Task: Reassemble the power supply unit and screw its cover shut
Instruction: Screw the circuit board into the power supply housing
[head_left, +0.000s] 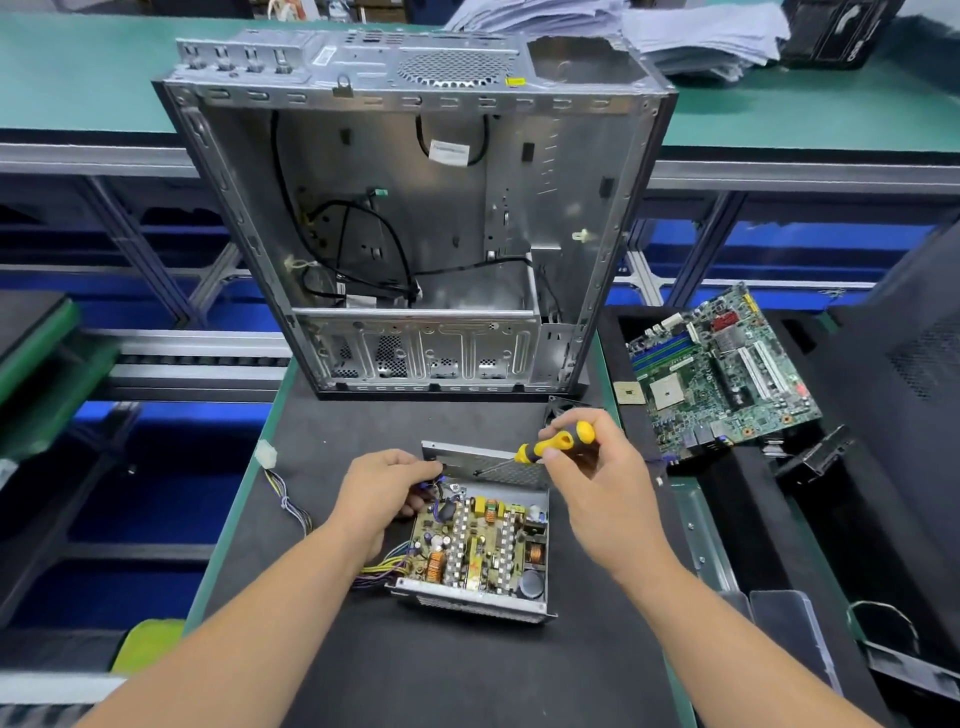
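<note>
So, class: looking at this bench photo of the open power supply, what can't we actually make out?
Head view only:
- Screwdriver tip: too small and blurred against the mesh wall of the power supply.
- Left hand fingertips: hidden among wires at its corner.
- The cover: not identifiable.
- Label in the computer case: blurred.

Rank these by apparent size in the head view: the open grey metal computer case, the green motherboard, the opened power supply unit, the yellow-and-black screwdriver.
1. Open grey metal computer case
2. Green motherboard
3. Opened power supply unit, nearer the camera, so its rank against the motherboard is unsure
4. Yellow-and-black screwdriver
</note>
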